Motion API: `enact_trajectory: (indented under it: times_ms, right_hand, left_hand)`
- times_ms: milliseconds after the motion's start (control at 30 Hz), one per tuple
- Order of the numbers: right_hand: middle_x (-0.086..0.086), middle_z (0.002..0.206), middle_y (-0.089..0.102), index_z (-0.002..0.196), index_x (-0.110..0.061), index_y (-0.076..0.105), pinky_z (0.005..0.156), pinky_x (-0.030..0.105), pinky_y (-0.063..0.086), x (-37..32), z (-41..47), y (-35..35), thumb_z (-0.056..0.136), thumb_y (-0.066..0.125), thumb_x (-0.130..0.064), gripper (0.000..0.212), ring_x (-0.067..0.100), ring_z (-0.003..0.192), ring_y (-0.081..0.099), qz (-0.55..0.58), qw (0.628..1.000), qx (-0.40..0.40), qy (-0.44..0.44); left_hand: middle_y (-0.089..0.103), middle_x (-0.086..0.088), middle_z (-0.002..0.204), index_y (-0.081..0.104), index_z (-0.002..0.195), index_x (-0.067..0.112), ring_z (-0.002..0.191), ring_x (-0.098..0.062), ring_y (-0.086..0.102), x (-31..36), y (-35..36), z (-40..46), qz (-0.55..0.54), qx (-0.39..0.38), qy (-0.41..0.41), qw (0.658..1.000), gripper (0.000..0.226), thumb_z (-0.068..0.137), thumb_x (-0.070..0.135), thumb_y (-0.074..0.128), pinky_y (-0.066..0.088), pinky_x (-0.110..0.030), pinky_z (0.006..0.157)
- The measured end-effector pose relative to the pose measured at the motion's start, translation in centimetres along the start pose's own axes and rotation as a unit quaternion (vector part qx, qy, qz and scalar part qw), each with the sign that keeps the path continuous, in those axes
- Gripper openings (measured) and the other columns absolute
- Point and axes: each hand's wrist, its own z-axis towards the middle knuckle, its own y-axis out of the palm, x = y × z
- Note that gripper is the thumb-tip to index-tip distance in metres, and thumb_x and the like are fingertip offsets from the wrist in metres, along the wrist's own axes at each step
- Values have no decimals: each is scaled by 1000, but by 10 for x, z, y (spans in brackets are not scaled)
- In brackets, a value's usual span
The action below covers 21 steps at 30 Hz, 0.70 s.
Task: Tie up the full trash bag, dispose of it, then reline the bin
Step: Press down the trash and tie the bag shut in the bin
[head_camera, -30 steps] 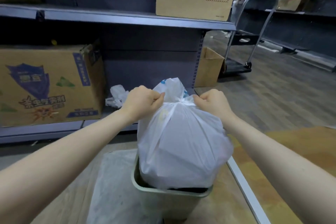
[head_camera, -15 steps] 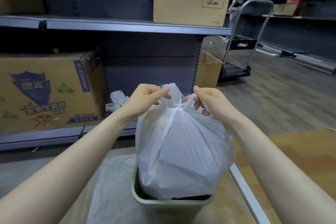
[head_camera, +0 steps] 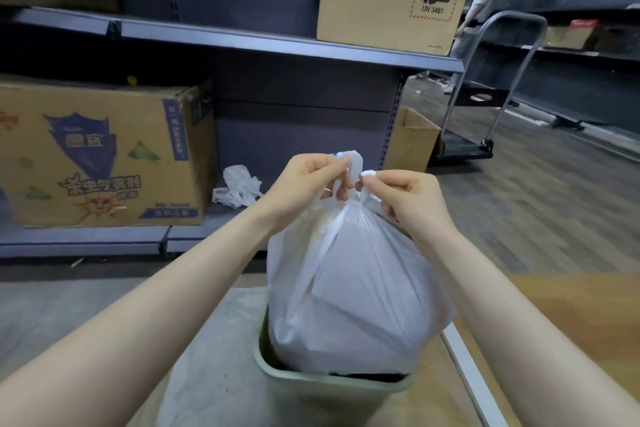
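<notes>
At lower centre, the full white trash bag [head_camera: 349, 288] is seated in the pale green bin [head_camera: 332, 388], whose base is cut off. Its twisted ends are pinched by the left hand [head_camera: 304, 184] and right hand [head_camera: 398, 198]; the knot is partly hidden.

The trash bag [head_camera: 349, 281] is translucent white, sitting in a pale green bin [head_camera: 332, 388]. At ten o'clock, a tan cardboard box [head_camera: 100, 156] carries blue panels, green triangles and an orange starburst. At one o'clock, a plain tan box [head_camera: 391, 0] bears a red-dashed black label. The shelving [head_camera: 242, 42] looks grey-blue, perhaps from dim light.
</notes>
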Motion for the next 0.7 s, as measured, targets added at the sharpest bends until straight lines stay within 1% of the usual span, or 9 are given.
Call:
enact_trajectory:
  times_ms: [100, 167, 233, 333, 433, 467, 533, 600, 700]
  right_hand:
    - [-16, 40, 52, 78, -7, 73, 41, 7, 28, -3, -3, 4, 89, 64, -15, 16, 1, 34, 37, -5, 1000, 12, -19]
    - [-16, 39, 52, 78, -13, 73, 41, 5, 28, -4, -3, 6, 90, 62, -14, 16, 0, 34, 40, 0, 1000, 15, -24]
    - [-13, 43, 48, 78, -19, 74, 44, 10, 27, -3, -3, 8, 91, 61, -17, 19, 2, 39, 31, 0, 999, 11, -35]
    - [6, 62, 52, 83, -14, 76, 47, 13, 28, 0, -4, 10, 93, 58, -16, 21, 3, 46, 30, -6, 998, -6, -61]
    - [17, 72, 66, 86, 0, 72, 48, 12, 31, 1, -6, 13, 94, 55, -10, 22, 2, 48, 37, -23, 996, -6, -86]
    - [16, 76, 72, 85, 0, 72, 49, 11, 35, 1, -7, 13, 93, 55, -8, 21, 2, 50, 44, -16, 996, -3, -88]
    - [-6, 68, 73, 83, -14, 73, 52, 5, 39, -1, -8, 13, 93, 56, -8, 21, -6, 52, 54, 8, 997, 5, -83]
    - [-16, 55, 62, 73, -26, 72, 51, 7, 36, 1, -6, 13, 91, 59, -9, 28, -3, 47, 46, 17, 997, 19, -78]
    - [-14, 44, 45, 53, -32, 70, 46, 15, 28, 4, -5, 16, 87, 62, -6, 44, 5, 48, 33, 27, 996, 38, -78]
  left_hand:
    - [65, -5, 75, 71, 76, 9, 72, -23, 51, 1, 0, -1, -29, -25, -21, 999, 53, 95, 48, 40, 48, -25, 73]
    - [67, -10, 80, 73, 82, 9, 75, -25, 50, 1, -1, -2, -54, -30, -33, 998, 62, 89, 54, 31, 49, -27, 76]
    - [68, -11, 84, 75, 86, 11, 71, -23, 50, -2, -2, -4, -50, -27, -14, 998, 49, 92, 43, 38, 49, -26, 74]
    - [69, -3, 81, 70, 92, 8, 66, -18, 52, -9, 0, -6, 0, 2, 37, 999, 20, 94, 1, 51, 49, -23, 68]
    - [73, -1, 75, 50, 94, 11, 58, -15, 55, -13, 1, -5, -12, 26, 38, 999, 16, 92, -5, 53, 51, -23, 66]
    - [73, -2, 74, 46, 93, 12, 57, -14, 55, -14, 2, -5, -15, 30, 36, 999, 18, 91, -4, 54, 52, -24, 67]
    - [74, -1, 71, 48, 88, 11, 61, -18, 57, -14, 2, -5, -5, 33, 48, 998, 17, 90, -4, 56, 52, -24, 69]
    - [72, -1, 67, 57, 83, 8, 65, -25, 58, -14, 3, -5, -1, 32, 66, 997, 16, 88, -7, 58, 53, -25, 67]
    - [70, -10, 72, 69, 84, 8, 54, -15, 55, -13, 5, -6, 8, 36, 87, 996, 21, 84, -11, 60, 51, -22, 61]
